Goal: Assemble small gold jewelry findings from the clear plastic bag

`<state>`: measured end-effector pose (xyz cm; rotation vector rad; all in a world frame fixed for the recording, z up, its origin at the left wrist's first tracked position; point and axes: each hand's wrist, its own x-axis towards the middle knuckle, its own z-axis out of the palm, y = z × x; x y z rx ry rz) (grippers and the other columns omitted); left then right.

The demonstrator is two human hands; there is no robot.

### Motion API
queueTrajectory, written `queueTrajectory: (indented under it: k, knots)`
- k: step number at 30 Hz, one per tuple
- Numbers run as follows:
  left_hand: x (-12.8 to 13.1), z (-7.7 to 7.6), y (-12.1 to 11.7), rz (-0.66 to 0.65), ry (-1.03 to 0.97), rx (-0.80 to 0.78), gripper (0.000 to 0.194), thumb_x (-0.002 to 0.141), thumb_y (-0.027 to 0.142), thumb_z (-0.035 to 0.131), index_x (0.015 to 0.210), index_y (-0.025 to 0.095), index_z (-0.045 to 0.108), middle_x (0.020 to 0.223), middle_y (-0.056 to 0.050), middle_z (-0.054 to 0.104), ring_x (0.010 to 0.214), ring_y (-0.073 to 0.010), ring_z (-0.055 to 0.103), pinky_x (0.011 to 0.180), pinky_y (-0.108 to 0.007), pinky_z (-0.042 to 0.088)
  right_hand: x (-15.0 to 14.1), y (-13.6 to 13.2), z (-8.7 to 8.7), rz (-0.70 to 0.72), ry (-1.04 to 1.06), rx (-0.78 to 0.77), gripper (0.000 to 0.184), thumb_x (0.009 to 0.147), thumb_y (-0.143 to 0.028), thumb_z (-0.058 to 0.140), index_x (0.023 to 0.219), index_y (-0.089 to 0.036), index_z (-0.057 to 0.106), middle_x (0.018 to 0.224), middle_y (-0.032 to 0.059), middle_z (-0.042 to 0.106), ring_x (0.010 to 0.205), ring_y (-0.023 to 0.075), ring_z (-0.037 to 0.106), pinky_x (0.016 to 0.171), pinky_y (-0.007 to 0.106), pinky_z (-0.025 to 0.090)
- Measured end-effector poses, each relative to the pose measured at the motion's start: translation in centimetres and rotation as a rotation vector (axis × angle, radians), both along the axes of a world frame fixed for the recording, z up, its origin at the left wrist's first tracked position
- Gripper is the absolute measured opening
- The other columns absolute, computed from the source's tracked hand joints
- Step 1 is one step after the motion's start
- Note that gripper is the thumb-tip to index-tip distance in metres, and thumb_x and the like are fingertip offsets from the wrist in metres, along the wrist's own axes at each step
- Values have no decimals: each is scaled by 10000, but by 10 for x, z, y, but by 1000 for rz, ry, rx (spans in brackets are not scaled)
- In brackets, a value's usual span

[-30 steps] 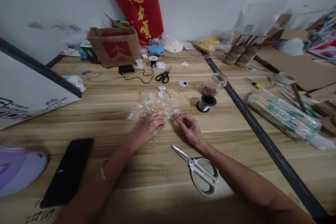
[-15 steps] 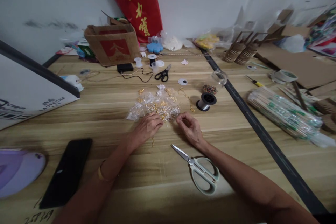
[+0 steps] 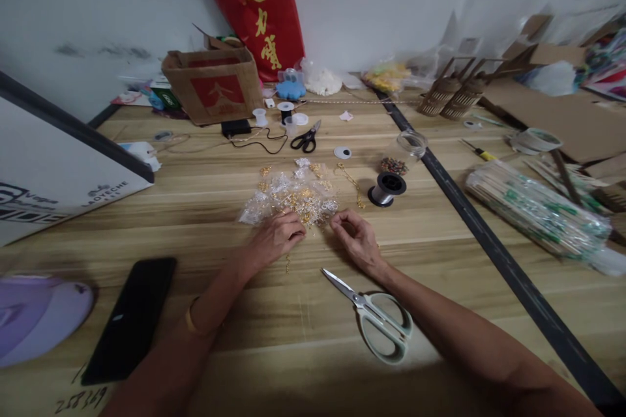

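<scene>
My left hand (image 3: 276, 236) rests on the wooden table (image 3: 205, 208) with its fingers curled at the near edge of a pile of small clear bags (image 3: 288, 199) of gold and silver trinkets. A short gold piece (image 3: 287, 265) lies just below that hand. My right hand (image 3: 356, 238) is close beside it, fingers pinched together; what they hold is too small to make out. Pale green scissors (image 3: 379, 316) lie just under my right wrist.
A black phone (image 3: 128, 319) and a purple object (image 3: 34, 319) lie at the near left. A thread spool (image 3: 386, 189), bead jar (image 3: 408, 146), black scissors (image 3: 306, 139) and cardboard box (image 3: 212, 85) stand farther back. A bagged stick bundle (image 3: 535, 212) lies right of a black strip (image 3: 489, 244).
Both hands stay at the near edge of the trinket pile. Only the view has shifted slightly.
</scene>
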<state>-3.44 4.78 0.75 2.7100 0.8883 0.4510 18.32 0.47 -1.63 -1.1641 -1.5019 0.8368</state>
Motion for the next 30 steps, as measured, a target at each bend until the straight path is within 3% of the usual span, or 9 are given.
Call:
queueTrajectory:
  k: [9,22,30]
  knots:
    - [2,-1,0,0,-12,-37,188,921,187,516,799,150,653,809,-51,626,835,-179,546,793,-300,425,0,0,-1,7,14,-3,91,855,-261,565,817,-185,598,794,18,599,779,162,562,737,274,428]
    - [-2,-2,1,58,8,84,199,926,185,506,782,145,638,807,-49,633,834,-184,537,801,-315,429,-2,-1,-1,1,50,-30,144,858,-319,573,808,-186,594,785,29,601,757,166,563,719,279,438]
    - [-9,1,6,125,-55,-14,134,890,161,558,825,160,675,814,-48,635,819,-182,545,779,-312,427,-3,-2,0,0,68,-47,170,848,-350,587,803,-187,598,773,29,594,734,165,556,683,275,441]
